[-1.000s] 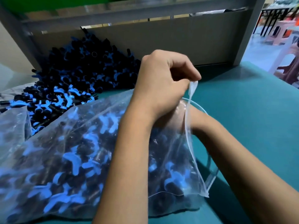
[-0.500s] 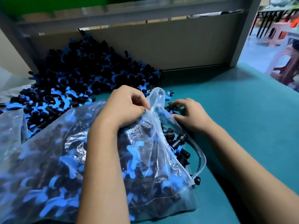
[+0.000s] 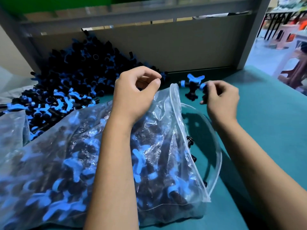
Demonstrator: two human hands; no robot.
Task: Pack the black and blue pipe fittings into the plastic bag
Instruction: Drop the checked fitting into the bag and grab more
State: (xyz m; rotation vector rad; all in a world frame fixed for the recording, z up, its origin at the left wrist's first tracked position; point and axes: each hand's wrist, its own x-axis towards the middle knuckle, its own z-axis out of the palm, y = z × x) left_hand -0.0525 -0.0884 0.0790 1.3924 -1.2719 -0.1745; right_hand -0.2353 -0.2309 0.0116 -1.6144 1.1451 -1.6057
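A clear zip plastic bag (image 3: 166,123) stuffed with black and blue pipe fittings lies on the teal table (image 3: 265,138), its mouth gaping to the right. My left hand (image 3: 136,92) hovers over the bag's upper edge with its fingers curled and nothing in them. Beyond the bag's mouth, my blurred right hand (image 3: 221,98) grips the end of a loose black and blue fitting (image 3: 192,87) just above the table. A big heap of loose fittings (image 3: 74,80) is piled at the back left.
A grey panel (image 3: 182,48) and frame close off the back of the table. Part of another clear bag (image 3: 11,128) shows at the left edge. Pink stools (image 3: 289,35) stand on the floor beyond the table's right side.
My left hand let go of the bag's rim, and the mouth sagged. My right hand moved back from the mouth and took hold of a loose fitting.
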